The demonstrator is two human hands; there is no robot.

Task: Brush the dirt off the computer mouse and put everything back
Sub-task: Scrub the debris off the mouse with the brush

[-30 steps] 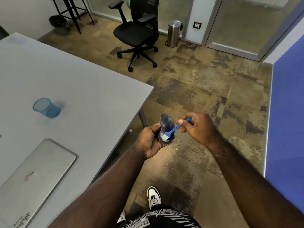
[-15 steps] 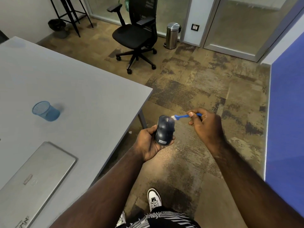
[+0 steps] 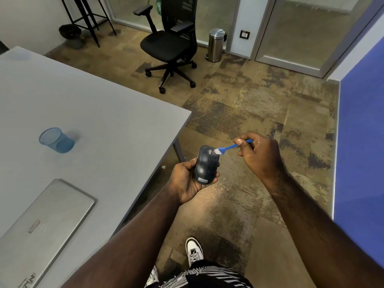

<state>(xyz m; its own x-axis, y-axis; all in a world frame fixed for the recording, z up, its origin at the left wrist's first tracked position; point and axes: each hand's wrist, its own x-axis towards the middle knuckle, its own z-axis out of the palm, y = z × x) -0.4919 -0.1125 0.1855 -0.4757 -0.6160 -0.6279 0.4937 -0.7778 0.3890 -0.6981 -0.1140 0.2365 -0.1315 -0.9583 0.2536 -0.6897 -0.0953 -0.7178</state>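
A dark computer mouse [image 3: 204, 166] with a small label at its near end rests in my left hand [image 3: 186, 179], held over the floor just off the table's corner. My right hand [image 3: 259, 154] pinches a small blue brush [image 3: 229, 147] by its handle. The white bristles touch the mouse's far end, next to the scroll wheel. A blue mesh cup [image 3: 56, 140] stands on the grey table [image 3: 99, 113] to the left.
A closed silver laptop [image 3: 39, 227] lies at the table's near left. A black office chair [image 3: 172, 44] and a steel bin [image 3: 216, 44] stand on the carpet beyond. A blue partition [image 3: 361, 142] runs along the right. My shoe [image 3: 194, 251] is on the floor below.
My right hand swept the brush from the mouse's near end up to its far end. The mouse now shows its top, tilted flatter in my left hand.
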